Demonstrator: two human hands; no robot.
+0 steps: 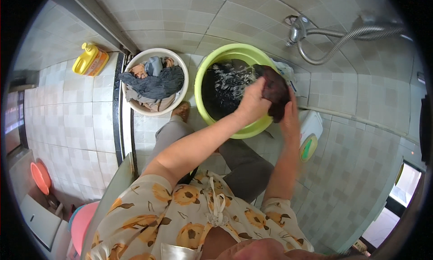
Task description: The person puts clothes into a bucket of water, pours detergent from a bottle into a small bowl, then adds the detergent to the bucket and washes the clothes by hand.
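Both hands are on a dark maroon wet cloth, bunched up over the right side of a lime-green tub. My left hand grips its left side with curled fingers. On the right side, my right hand is closed around the cloth's lower edge; part of its fingers is hidden behind it. Dark water with splashes and ripples lies in the tub below. Left of the tub, a white basin holds a heap of grey, dark and peach clothes.
A tap with a metal shower hose is on the far wall. Right of the tub sit a white container and a green soap dish. Beyond the door track stands a yellow jug. My feet flank the tub.
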